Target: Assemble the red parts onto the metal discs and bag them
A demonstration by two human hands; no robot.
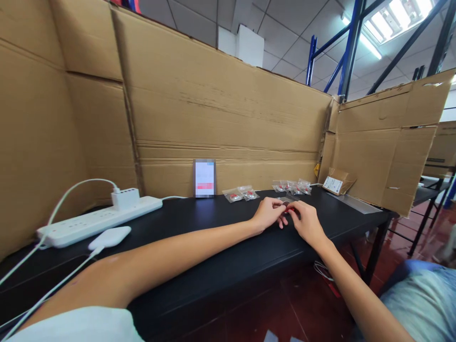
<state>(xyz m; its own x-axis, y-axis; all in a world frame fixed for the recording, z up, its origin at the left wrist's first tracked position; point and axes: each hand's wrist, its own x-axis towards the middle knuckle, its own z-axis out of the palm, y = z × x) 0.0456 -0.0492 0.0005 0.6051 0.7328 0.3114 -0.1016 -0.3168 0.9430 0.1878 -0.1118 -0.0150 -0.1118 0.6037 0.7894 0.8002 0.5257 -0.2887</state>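
**Pinched small red piece [290, 209] in right hand [304, 219], with left hand [268, 213] right beside it**

Saw white sleeve [81, 325] at lower left, close to camera, and pale denim [423, 297] at lower right. Found white square charger [109, 236] lying on black table [249, 263], with its cable trailing off lower left. Found long white power strip [89, 228] just behind, with white adapter [126, 198] on top.

Located red piece over right half of table, between both sets of fingertips. Read right grip as clamped on it, thumb against fingers. Saw left thumb and index drawn together at its other side; could not tell for sure about a clamp there, with fingertips partly hiding the piece. Spotted clear film [292, 196] just behind the fingers.

Logged two clear packets [241, 194] with red contents beyond left hand, several more packets [292, 186] bunched beyond right hand. Noted lit phone-like screen [204, 178], blurred, upright in front of cardboard wall [228, 95]. Saw brown package [338, 182] with white label at right rear, beside clear sheet [352, 203]. Beyond cardboard, saw blue rack [349, 52] and ceiling light [399, 14].
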